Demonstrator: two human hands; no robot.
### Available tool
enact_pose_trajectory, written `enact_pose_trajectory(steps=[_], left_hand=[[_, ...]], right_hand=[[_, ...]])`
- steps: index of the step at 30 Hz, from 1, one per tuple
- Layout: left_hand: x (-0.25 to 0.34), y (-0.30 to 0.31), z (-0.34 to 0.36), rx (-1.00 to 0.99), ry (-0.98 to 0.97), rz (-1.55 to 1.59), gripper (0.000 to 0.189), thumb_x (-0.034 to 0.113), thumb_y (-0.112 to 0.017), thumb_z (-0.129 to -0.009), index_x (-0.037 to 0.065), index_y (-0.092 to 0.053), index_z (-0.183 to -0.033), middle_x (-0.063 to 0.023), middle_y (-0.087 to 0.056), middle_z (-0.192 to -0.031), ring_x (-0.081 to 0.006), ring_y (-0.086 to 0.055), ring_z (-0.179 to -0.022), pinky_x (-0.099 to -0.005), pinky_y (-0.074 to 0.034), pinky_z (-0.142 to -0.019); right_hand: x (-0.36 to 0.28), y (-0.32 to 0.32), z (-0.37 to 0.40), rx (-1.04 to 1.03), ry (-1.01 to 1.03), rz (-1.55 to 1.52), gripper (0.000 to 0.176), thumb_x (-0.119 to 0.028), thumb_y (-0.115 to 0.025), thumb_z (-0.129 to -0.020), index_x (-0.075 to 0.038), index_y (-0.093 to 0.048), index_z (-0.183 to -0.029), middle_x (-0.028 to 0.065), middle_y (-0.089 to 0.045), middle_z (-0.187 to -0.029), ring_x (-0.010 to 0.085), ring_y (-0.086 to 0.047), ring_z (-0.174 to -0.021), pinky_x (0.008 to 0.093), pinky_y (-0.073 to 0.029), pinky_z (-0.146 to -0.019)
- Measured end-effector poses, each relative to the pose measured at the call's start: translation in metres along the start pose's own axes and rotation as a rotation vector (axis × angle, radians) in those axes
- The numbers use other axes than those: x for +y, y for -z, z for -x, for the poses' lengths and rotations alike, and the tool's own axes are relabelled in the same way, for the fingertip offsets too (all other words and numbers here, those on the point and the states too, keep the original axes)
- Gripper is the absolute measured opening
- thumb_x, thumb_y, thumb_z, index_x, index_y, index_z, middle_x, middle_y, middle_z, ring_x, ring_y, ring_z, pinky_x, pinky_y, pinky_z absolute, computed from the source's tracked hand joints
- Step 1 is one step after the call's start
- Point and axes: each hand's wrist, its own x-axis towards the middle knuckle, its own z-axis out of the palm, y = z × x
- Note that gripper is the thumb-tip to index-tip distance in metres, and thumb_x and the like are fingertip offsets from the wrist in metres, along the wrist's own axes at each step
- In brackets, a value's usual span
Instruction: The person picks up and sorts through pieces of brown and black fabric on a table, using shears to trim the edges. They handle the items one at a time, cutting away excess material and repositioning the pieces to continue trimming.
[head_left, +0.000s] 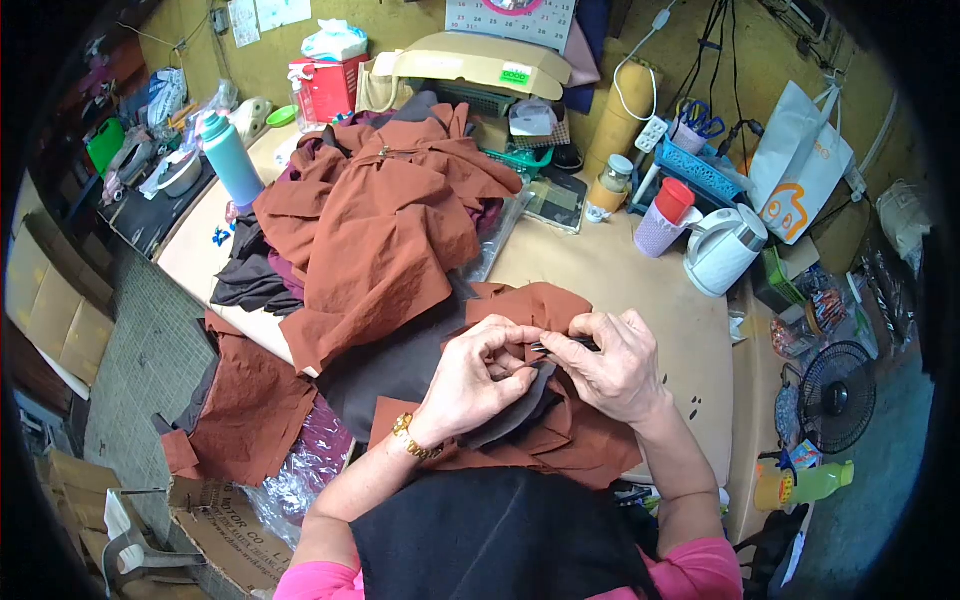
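Note:
My left hand (pixel 480 375), with a gold watch (pixel 405 437) at its wrist, is closed in a pinch on the edge of a dark grey cloth piece (pixel 510 412). My right hand (pixel 615 365) is wrapped round a small dark tool with thin pointed tips (pixel 541 348), which reach to the left fingertips. Most of the tool is hidden inside the fist. Rust-brown cloth (pixel 575 445) lies bunched beneath both hands, and more dark cloth (pixel 370 375) spreads to the left of them.
A large heap of rust-brown garments (pixel 385 220) covers the table's left half. Towards the back right stand a glass jar (pixel 613 175), a lilac cup (pixel 655 228) and a white kettle (pixel 725 250). A blue bottle (pixel 230 160) is at the left edge; a black fan (pixel 838 397) sits right.

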Motion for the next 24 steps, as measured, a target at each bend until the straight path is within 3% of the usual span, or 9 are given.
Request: enact_pose_trajectory(steps=[8, 11, 13, 17, 24], left_hand=[[0.0007, -0.0016, -0.003, -0.004, 0.024, 0.025, 0.035, -0.006, -0.067, -0.08, -0.002, -0.067, -0.115, -0.0009, -0.056, -0.098, -0.0027, -0.059, -0.076, -0.0174, -0.05, -0.069], [0.0019, -0.0006, -0.0037, -0.034, 0.007, -0.012, 0.034, -0.004, -0.064, -0.082, -0.007, -0.063, -0.116, -0.0022, -0.053, -0.097, -0.0031, -0.062, -0.079, -0.0185, -0.05, -0.07], [0.002, -0.0009, -0.0033, -0.024, 0.007, 0.019, 0.036, -0.006, -0.068, -0.08, -0.002, -0.067, -0.116, -0.0007, -0.056, -0.098, -0.0012, -0.058, -0.076, -0.0163, -0.048, -0.067], [-0.0003, 0.0004, -0.0026, -0.029, 0.024, 0.032, 0.036, -0.006, -0.068, -0.081, -0.002, -0.067, -0.116, -0.0004, -0.055, -0.098, -0.0004, -0.057, -0.075, -0.0161, -0.048, -0.066], [0.0016, -0.0012, -0.0029, -0.029, 0.025, 0.04, 0.036, -0.005, -0.068, -0.081, -0.002, -0.067, -0.116, 0.0, -0.054, -0.097, -0.0002, -0.054, -0.073, -0.0158, -0.046, -0.065]], right_hand=[[0.0004, -0.0039, 0.0042, -0.008, 0.022, 0.044, 0.033, -0.014, -0.073, -0.069, -0.01, -0.072, -0.101, 0.0015, -0.06, -0.088, 0.0164, -0.058, -0.07, 0.0333, -0.039, -0.06], [-0.0003, -0.0041, 0.0039, -0.024, 0.044, -0.026, 0.031, -0.014, -0.073, -0.069, -0.008, -0.071, -0.1, 0.0022, -0.061, -0.089, 0.0166, -0.058, -0.07, 0.0334, -0.04, -0.06], [0.0, -0.0033, 0.0028, -0.022, 0.05, -0.025, 0.03, -0.014, -0.073, -0.071, -0.009, -0.071, -0.1, 0.0023, -0.061, -0.088, 0.0165, -0.058, -0.07, 0.0334, -0.039, -0.059], [0.0049, -0.0049, 0.0038, 0.041, 0.014, 0.028, 0.027, -0.014, -0.073, -0.074, -0.009, -0.071, -0.1, 0.0016, -0.062, -0.087, 0.0159, -0.058, -0.069, 0.0334, -0.039, -0.059], [-0.0004, -0.0038, 0.0042, -0.02, 0.044, -0.017, 0.027, -0.015, -0.073, -0.073, -0.009, -0.072, -0.1, 0.0013, -0.062, -0.087, 0.0159, -0.058, -0.069, 0.0331, -0.039, -0.059]])
